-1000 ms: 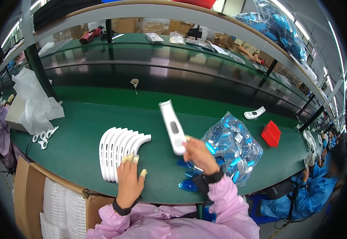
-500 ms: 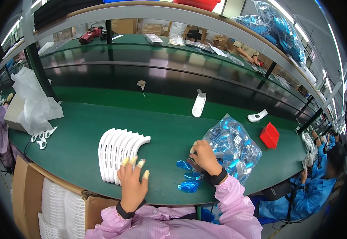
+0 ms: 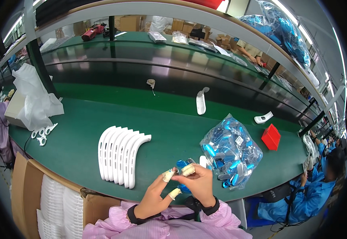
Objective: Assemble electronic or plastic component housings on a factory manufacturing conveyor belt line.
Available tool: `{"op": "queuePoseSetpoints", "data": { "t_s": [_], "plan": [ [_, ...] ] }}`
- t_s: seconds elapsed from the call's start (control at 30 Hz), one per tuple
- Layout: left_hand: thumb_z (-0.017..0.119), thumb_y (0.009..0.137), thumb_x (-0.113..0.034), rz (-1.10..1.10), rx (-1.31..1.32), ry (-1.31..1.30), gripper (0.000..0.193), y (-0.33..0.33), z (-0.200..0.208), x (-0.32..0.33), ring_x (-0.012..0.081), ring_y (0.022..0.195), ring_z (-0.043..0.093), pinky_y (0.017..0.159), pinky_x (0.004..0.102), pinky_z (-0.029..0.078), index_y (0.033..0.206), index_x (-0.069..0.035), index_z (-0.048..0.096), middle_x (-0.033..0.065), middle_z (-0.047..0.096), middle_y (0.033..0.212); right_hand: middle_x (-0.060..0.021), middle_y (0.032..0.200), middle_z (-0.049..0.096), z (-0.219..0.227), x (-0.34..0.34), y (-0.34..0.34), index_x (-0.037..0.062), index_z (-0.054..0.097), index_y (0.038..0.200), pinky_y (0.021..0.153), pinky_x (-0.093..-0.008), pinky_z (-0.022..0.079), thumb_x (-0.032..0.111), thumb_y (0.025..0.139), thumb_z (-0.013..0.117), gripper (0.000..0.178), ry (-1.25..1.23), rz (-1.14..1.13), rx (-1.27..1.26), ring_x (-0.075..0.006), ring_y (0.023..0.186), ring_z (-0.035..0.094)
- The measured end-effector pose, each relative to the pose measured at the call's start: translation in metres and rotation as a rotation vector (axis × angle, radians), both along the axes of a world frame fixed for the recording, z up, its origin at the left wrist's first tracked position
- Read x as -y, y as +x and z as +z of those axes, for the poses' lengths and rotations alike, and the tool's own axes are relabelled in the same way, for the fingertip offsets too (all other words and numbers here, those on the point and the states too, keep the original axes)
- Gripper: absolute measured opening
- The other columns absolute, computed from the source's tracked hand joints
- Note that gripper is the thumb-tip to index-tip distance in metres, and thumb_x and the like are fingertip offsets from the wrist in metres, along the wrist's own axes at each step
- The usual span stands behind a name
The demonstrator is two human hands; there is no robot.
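Observation:
My left hand and my right hand meet above the near edge of the green table. Several fingers of both wear pale finger cots. Thumb and fingertips of each hand are pinched together on a small piece, mostly hidden between them. Just beyond and under them lie blue film-covered pieces, partly covered by my right hand. To the right, a clear plastic bag full of similar shiny blue pieces lies on the table. Left of my hands, several curved white slotted plastic parts stand side by side in a row.
A red bin sits right of the bag. Single white parts lie farther back. White scissors-like ringed pieces and a box with white wrapping are at left. An open carton of white parts stands below the table's edge.
My left hand has left the white row and moved right to meet my right hand. My right hand has come nearer and left, away from the bag's edge. Both are now pinching.

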State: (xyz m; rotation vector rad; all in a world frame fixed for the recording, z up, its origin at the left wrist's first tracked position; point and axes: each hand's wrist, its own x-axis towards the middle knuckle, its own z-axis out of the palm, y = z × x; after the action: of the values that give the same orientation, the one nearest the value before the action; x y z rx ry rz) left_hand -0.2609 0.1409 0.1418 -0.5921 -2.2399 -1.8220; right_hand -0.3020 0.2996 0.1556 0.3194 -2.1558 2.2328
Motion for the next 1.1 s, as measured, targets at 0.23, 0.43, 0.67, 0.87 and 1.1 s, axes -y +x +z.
{"op": "queuePoseSetpoints", "data": {
  "t_s": [0.23,0.43,0.67,0.87,1.1],
  "plan": [
    [0.066,0.084,-0.004,-0.112,0.257,0.288,0.051,0.010,-0.026,0.002,0.0202,0.105,0.058,0.092,0.0315,0.045,0.131,0.000,0.047,0.0116,0.058,0.117,0.0013,0.069,0.059,-0.002,0.001,0.011,-0.0024,0.067,0.077,0.052,-0.0177,0.036,-0.001,0.072,0.079,0.014,0.187,0.093,-0.019,-0.0021,0.061,0.050],
    [0.061,0.091,-0.009,-0.193,0.474,0.586,0.032,0.007,-0.028,0.006,0.0101,0.096,0.057,0.085,0.0250,0.045,0.119,0.001,0.050,0.0059,0.061,0.108,0.0045,0.062,0.052,-0.007,-0.006,0.012,0.0010,0.065,0.075,0.048,-0.0216,0.030,0.006,0.075,0.078,0.014,0.198,0.214,0.134,-0.0018,0.055,0.040],
    [0.057,0.095,-0.011,-0.373,0.831,0.619,0.013,-0.005,-0.034,0.024,0.0062,0.088,0.058,0.080,0.0208,0.046,0.102,0.000,0.058,0.0028,0.064,0.097,-0.0030,0.061,0.050,-0.005,-0.016,0.009,0.0011,0.060,0.074,0.046,-0.0290,0.031,0.015,0.079,0.076,0.022,0.486,0.443,-0.248,-0.0113,0.051,0.044],
    [0.060,0.092,-0.008,-0.256,0.745,0.564,0.012,-0.005,-0.027,0.024,0.0057,0.087,0.059,0.079,0.0199,0.045,0.101,0.000,0.060,0.0022,0.065,0.094,-0.0030,0.067,0.058,-0.004,-0.031,0.008,0.0021,0.061,0.077,0.052,-0.0222,0.039,0.009,0.076,0.078,0.018,0.085,-0.109,-0.044,-0.0076,0.056,0.051],
    [0.065,0.088,-0.005,-0.113,0.643,0.553,0.011,-0.007,-0.024,0.019,0.0058,0.081,0.059,0.073,0.0202,0.047,0.098,0.001,0.063,0.0022,0.067,0.090,-0.0051,0.077,0.063,0.009,-0.022,0.025,0.0039,0.067,0.088,0.058,-0.0259,0.045,0.008,0.070,0.081,0.023,0.437,0.026,-0.281,-0.0133,0.064,0.058]
  ]
}}
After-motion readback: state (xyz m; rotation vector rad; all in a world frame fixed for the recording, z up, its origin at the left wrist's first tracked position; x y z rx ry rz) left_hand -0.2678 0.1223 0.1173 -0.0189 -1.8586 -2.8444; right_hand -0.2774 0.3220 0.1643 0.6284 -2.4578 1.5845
